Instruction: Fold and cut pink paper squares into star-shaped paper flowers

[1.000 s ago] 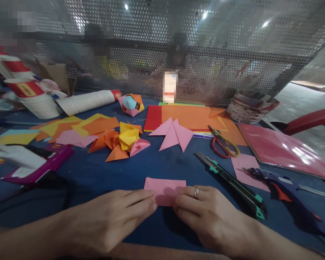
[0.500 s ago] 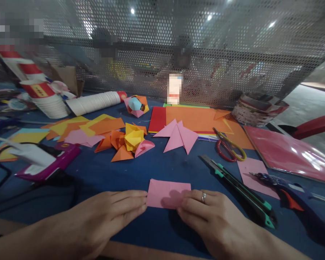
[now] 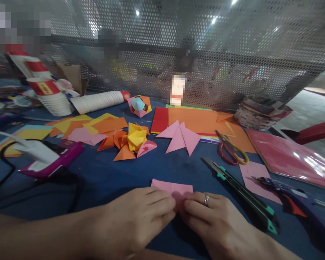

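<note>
A small folded pink paper (image 3: 172,186) lies on the blue table, its upper edge showing beyond my hands. My left hand (image 3: 151,213) rests over the paper's left and middle part, fingers together, tips near its centre. At the paper's right end, my right hand (image 3: 209,213), with a ring on one finger, has its fingers pressed together on the lower right edge. The lower part of the paper is mostly hidden by both hands. Farther back lie a pointed pink folded paper (image 3: 180,137) and an orange and yellow paper flower (image 3: 135,138).
To the right are a green and black cutter (image 3: 243,196), scissors (image 3: 230,148), a blue glue gun (image 3: 289,193) and a pink packet (image 3: 289,159). Paper cups (image 3: 97,103), a basket (image 3: 260,113) and orange sheets (image 3: 195,121) stand behind. A purple power strip (image 3: 52,160) is left.
My left hand has moved right, from the paper's left edge onto its middle, covering more of it. My right hand stays at the right end. The view has shifted slightly.
</note>
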`<state>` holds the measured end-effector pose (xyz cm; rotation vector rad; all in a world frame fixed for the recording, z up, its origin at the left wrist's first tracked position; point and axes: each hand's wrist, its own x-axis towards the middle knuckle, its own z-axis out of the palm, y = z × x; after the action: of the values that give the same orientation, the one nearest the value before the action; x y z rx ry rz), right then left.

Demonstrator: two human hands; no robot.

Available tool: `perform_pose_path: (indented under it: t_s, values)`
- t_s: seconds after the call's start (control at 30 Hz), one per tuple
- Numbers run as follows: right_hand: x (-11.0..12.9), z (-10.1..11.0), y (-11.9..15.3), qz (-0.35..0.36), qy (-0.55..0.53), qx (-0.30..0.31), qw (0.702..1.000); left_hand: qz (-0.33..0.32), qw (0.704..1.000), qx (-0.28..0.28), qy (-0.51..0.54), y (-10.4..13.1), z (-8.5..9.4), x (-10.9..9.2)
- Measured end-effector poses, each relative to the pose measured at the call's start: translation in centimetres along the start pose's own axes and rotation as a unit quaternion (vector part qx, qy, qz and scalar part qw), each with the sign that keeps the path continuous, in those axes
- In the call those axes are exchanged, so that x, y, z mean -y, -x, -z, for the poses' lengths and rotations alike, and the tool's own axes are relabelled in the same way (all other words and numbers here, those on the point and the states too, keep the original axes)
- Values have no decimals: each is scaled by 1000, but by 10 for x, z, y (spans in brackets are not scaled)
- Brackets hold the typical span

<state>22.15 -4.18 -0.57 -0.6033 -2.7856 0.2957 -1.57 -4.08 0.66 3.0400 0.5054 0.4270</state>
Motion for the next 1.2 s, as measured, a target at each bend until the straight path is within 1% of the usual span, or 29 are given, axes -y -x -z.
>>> perform_pose_path:
  t_s: [0.07,0.13,0.27,0.47,0.57,0.63,0.77,0.87,0.9,0.97,1.07,1.2]
  values:
    - [0,0,0,-2,-4,3,1000,-6,1000,10,5,-1,-9,1]
    - [1,1,-1,-3,2,-1,1000,-2,1000,11,17,1,-11,3]
    - [2,1,-1,-12,17,-6,1000,15,999,19,43,11,-3,7]
    - [2,1,1,-23,26,20,999,12,998,39,40,34,6,11]
    - [3,2,1,-31,17,26,999,14,998,52,42,38,10,12]
    - [3,2,0,-31,11,24,999,21,998,36,39,35,14,11]
    - [2,1,2,-28,10,11,999,35,999,-20,0,23,18,7]
    - [2,1,2,-24,21,14,999,7,999,-42,-33,16,15,3]
    - [2,1,2,-23,27,20,999,-1,999,-35,-39,15,13,1]
    - [3,2,1,-25,38,32,998,-5,999,-2,-40,14,9,0]
    - [4,3,-2,-35,35,61,997,11,998,52,-16,13,3,0]
    - [6,7,-4,-29,28,70,997,25,997,62,29,12,1,3]
